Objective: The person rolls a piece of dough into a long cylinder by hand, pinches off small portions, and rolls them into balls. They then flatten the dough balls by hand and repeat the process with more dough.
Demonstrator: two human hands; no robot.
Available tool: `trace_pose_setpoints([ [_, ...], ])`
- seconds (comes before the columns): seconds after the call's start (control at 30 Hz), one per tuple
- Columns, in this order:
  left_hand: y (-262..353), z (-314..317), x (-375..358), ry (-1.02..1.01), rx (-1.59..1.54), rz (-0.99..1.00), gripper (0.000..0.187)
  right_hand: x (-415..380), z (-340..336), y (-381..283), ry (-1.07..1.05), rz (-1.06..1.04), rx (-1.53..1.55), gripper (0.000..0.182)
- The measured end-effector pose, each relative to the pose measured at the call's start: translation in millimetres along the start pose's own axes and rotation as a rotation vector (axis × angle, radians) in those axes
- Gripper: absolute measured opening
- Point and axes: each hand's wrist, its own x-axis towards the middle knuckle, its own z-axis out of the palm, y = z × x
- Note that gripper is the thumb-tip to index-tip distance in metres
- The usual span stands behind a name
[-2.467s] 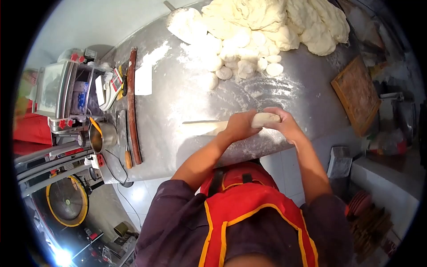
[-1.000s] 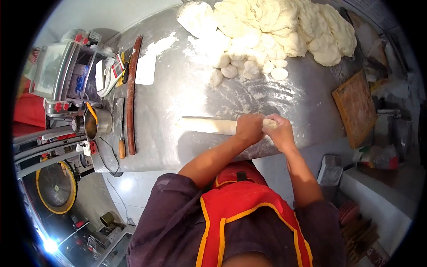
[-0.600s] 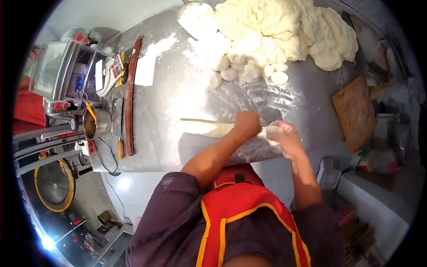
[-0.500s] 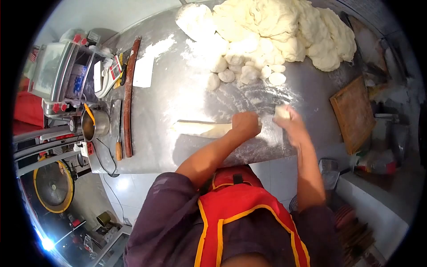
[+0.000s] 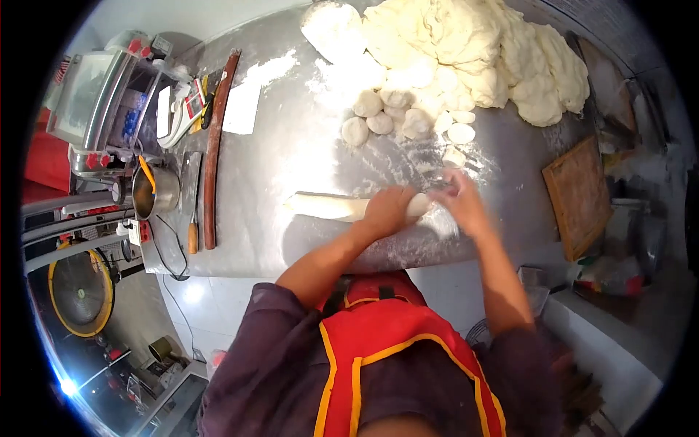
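A long dough roll (image 5: 328, 207) lies on the metal table, its right end sticking out past my left hand (image 5: 389, 210), whose fingers are wrapped round it. Just right of that end is my right hand (image 5: 460, 201), slightly blurred, with its fingers apart and nothing held. A small dough piece (image 5: 453, 156) rests on the floured surface just beyond my right fingertips. Farther back sit several round dough pieces (image 5: 380, 122), in front of a large dough mass (image 5: 466, 44).
To the left lie a long wooden rod (image 5: 220, 146), a long-bladed knife (image 5: 191, 189), a white scale (image 5: 178, 116) and a metal pot (image 5: 166, 195). A wooden board (image 5: 579, 197) is at the right edge. White paper (image 5: 242, 109) lies beside the rod.
The small dough piece has left my right hand and now lies farther back. My right hand has opened and moved left towards the roll. My left hand has shifted slightly left, exposing the roll's end.
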Motion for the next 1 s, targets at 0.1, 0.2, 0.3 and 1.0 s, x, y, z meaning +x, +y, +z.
trace_pose_setpoints([
  [0.1, -1, -8, 0, -0.067, -0.127, 0.016, 0.048, -22, 28, 14, -0.298, 0.257, 0.501, 0.05],
  [0.2, 11, -17, 0, -0.164, -0.029, -0.074, 0.044, -28, 40, 8, -0.23, 0.277, 0.439, 0.044],
  [0.3, 7, 0, 1, -0.127, 0.071, -0.037, 0.032, -35, 57, 13, -0.095, 0.212, 0.4, 0.033],
  [1.0, 7, -16, 14, 0.038, 0.078, -0.166, 0.045, -19, -3, 29, 0.148, 0.108, 0.255, 0.04],
])
